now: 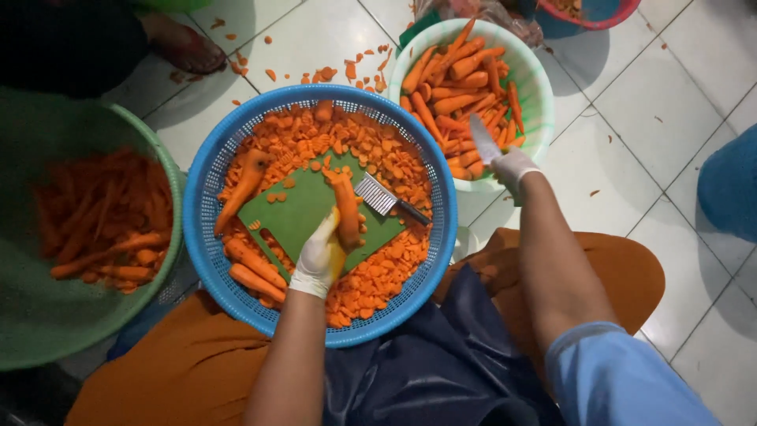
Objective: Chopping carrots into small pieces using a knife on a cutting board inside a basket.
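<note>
My left hand point(319, 256), in a white glove, holds a peeled carrot point(345, 207) on a green cutting board point(296, 211). The board lies inside a blue basket point(206, 170) full of carrot slices. A crinkle cutter point(378, 195) with a dark handle rests on the board beside the carrot. My right hand point(512, 167), also gloved, grips a knife point(482, 139) over the rim of a pale green basket point(536, 91) of whole carrots. A large whole carrot point(244, 185) lies on the slices at the board's left.
A big green tub point(47, 331) with carrots sits at the left. Carrot scraps litter the white tiled floor point(654, 110). Another person's foot point(185, 47) is at top left. A red-rimmed bowl point(595, 12) stands at the top, blue fabric point(729, 189) at right.
</note>
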